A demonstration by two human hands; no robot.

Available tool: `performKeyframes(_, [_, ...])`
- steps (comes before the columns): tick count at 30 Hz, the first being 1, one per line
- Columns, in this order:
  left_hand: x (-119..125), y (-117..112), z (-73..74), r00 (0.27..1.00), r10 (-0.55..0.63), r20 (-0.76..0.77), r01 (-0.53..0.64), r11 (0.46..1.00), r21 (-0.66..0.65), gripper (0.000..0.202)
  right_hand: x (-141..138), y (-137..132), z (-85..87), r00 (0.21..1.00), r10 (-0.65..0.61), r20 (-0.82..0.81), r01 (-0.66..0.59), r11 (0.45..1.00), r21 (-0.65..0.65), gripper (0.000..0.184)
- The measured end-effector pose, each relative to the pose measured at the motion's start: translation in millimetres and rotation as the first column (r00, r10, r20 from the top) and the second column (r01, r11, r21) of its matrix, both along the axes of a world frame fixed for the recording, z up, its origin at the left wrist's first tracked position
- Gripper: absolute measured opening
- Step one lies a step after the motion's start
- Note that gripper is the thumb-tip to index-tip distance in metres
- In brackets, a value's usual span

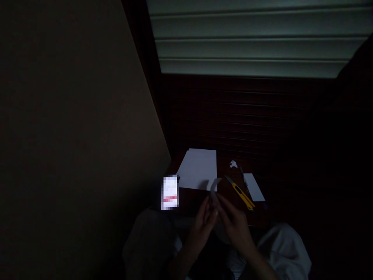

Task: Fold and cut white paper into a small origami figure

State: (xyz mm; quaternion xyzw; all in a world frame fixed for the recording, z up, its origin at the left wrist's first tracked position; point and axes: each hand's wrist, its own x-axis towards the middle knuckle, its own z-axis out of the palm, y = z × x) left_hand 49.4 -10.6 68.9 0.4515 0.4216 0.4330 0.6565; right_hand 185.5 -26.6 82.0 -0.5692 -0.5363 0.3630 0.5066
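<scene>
Both hands meet in front of my lap, over the near edge of the dark table. My left hand (204,219) and my right hand (234,221) have their fingers closed on a small strip of paper (214,189). Its upper end curls up and to the right above the fingertips; its lower part is hidden by the fingers. To the right of the hands lies a yellow box cutter (240,194) with its blade end pointing away. Behind the hands rests a stack of white paper sheets (198,169). The picture is very dark, so finer detail is lost.
A lit screen (169,193), pixelated, stands left of the hands. Toward the back right are a small folded paper figure (233,164), a dark pen-like stick (243,177) and a white paper rectangle (254,187). A wall (87,116) rises at left, slatted panels (247,50) behind.
</scene>
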Motion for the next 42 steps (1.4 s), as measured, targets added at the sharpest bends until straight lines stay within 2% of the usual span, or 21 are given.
performKeyframes(3, [5,1,23.4,0.988,0.138,0.065,-0.133,0.988,-0.081,0.051,-20,-11,36.0,0.974,0.215,0.078,-0.219,0.974,0.054,0.050])
performKeyframes(5, [1,8,29.2,0.976,0.198,0.096,-0.184,0.973,-0.137,0.051,-23,-12,43.5,0.960,0.267,0.077,-0.271,0.962,0.044,0.053])
performKeyframes(7, [-7,17,27.7,0.969,0.215,0.118,-0.186,0.958,-0.218,0.053,-16,-7,37.6,0.984,0.168,0.052,-0.171,0.984,0.051,0.049])
performKeyframes(8, [-11,21,25.0,0.968,0.214,0.131,-0.176,0.952,-0.251,0.054,-9,-3,31.0,0.999,0.016,0.036,-0.019,0.997,0.071,0.048])
performKeyframes(10, [-17,26,17.7,0.964,0.206,0.167,-0.153,0.947,-0.282,0.056,6,8,14.4,0.966,-0.257,0.003,0.256,0.964,0.075,0.057])
performKeyframes(11, [-19,27,13.7,0.964,0.194,0.185,-0.135,0.948,-0.288,0.057,14,13,5.8,0.948,-0.318,-0.026,0.319,0.947,0.037,0.063])
performKeyframes(12, [-21,27,9.7,0.964,0.179,0.195,-0.117,0.949,-0.294,0.057,20,17,-2.3,0.945,-0.320,-0.069,0.320,0.947,-0.017,0.066])
performKeyframes(14, [-23,25,2.4,0.972,0.138,0.191,-0.074,0.949,-0.306,0.059,31,22,-15.7,0.957,-0.205,-0.205,0.177,0.973,-0.146,0.059])
performKeyframes(16, [-25,26,-3.6,0.982,0.103,0.159,-0.051,0.951,-0.305,0.058,39,23,-24.1,0.953,-0.096,-0.287,0.026,0.970,-0.240,0.041])
performKeyframes(18, [-30,31,-8.0,0.990,0.084,0.110,-0.052,0.964,-0.261,0.053,45,20,-27.5,0.949,-0.037,-0.312,-0.054,0.959,-0.279,0.034])
performKeyframes(22, [-46,59,-11.6,0.997,0.078,-0.027,-0.081,0.990,-0.113,0.039,60,13,-24.8,0.940,0.060,-0.335,-0.168,0.938,-0.303,0.035])
performKeyframes(25, [-58,80,-11.8,0.985,0.110,-0.131,-0.129,0.981,-0.148,0.039,74,10,-23.6,0.942,0.080,-0.327,-0.195,0.922,-0.336,0.034])
performKeyframes(29, [-65,91,-13.7,0.977,-0.059,-0.207,0.034,0.992,-0.123,0.037,87,12,-27.9,0.944,0.094,-0.315,-0.216,0.901,-0.377,0.036])
performKeyframes(33, [-65,94,-20.2,0.958,-0.144,-0.247,0.124,0.988,-0.095,0.035,93,15,-29.0,0.949,0.130,-0.287,-0.242,0.883,-0.402,0.040])
performKeyframes(36, [-64,98,-25.2,0.950,-0.182,-0.253,0.163,0.982,-0.091,0.035,94,15,-24.2,0.945,0.139,-0.296,-0.260,0.868,-0.423,0.040])
performKeyframes(38, [-63,101,-28.3,0.953,-0.189,-0.238,0.171,0.981,-0.095,0.036,93,16,-22.3,0.930,0.175,-0.323,-0.300,0.870,-0.392,0.039])
performKeyframes(42, [-60,106,-40.1,0.957,-0.214,-0.198,0.196,0.975,-0.107,0.040,94,24,-32.8,0.923,0.246,-0.296,-0.348,0.861,-0.370,0.041])
